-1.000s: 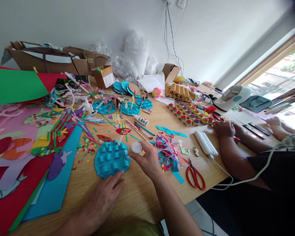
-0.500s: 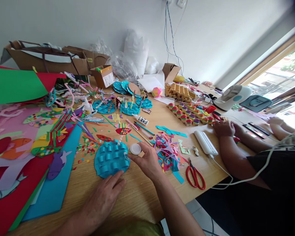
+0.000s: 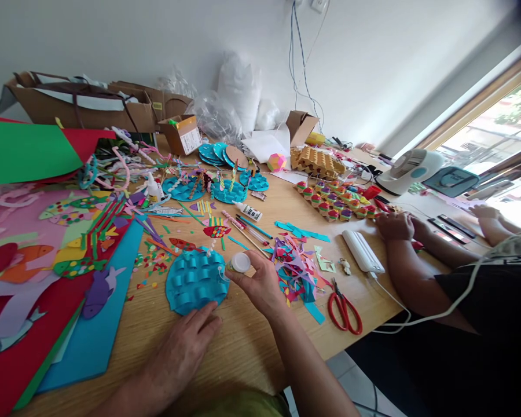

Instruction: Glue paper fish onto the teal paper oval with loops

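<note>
Practically nothing has shifted since the earlier frame: white bottle (image 3: 240, 262) at the right rim of the blue disc (image 3: 194, 281). My right hand (image 3: 263, 285), nearer it, is pinched closed around it, from the disc's right; its long axis slopes, round end up and away, opposite end toward the disc. My left hand (image 3: 186, 341), fingers loosely extended, touches the disc's near rim, gripping nothing.

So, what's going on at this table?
The person's right hand holds a small white bottle at the right edge of a blue disc with raised loops. The left hand touches the disc's near edge. Red scissors lie beside paper scraps. A co-worker's hands are near a colourful egg carton.
</note>
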`<state>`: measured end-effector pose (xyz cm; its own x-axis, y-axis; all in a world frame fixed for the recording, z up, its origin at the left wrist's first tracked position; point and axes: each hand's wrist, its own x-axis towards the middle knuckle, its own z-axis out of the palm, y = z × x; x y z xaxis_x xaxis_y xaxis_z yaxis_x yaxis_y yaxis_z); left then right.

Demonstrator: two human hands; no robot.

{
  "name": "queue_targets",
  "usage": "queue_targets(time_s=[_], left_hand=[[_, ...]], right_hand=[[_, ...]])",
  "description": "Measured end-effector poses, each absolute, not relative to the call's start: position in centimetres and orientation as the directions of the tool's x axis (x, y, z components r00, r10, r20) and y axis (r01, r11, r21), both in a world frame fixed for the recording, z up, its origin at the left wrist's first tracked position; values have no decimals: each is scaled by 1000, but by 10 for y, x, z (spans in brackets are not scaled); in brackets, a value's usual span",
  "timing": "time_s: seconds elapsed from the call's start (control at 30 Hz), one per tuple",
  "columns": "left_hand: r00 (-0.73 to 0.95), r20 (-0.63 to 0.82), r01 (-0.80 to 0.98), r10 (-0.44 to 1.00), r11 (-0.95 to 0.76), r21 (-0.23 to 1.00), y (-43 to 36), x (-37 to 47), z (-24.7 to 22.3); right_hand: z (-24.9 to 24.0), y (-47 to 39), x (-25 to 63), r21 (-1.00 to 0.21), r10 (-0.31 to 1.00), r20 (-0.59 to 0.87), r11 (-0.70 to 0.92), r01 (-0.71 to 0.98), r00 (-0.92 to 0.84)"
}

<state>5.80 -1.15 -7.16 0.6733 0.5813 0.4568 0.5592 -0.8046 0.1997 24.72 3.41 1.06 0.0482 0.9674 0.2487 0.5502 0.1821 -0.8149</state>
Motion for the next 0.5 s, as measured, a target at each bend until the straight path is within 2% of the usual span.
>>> queue_targets(time_s=[0.1, 0.2, 0.3, 0.5], left_hand=[[677, 470, 552, 566, -814, 184, -10, 59, -65], [688, 462, 552, 560, -817, 168, -10, 59, -61], [702, 430, 552, 568, -815, 175, -11, 58, -62], [700, 426, 555, 572, -812, 179, -13, 56, -65]], right_hand=[[4, 33, 253, -920, 975, 173, 109, 376, 141], [-5, 32, 260, -999, 973, 40, 35, 28, 226], [-15, 31, 265, -967, 953, -66, 12, -255, 295], [-25, 29, 267, -795, 872, -323, -38, -606, 368]])
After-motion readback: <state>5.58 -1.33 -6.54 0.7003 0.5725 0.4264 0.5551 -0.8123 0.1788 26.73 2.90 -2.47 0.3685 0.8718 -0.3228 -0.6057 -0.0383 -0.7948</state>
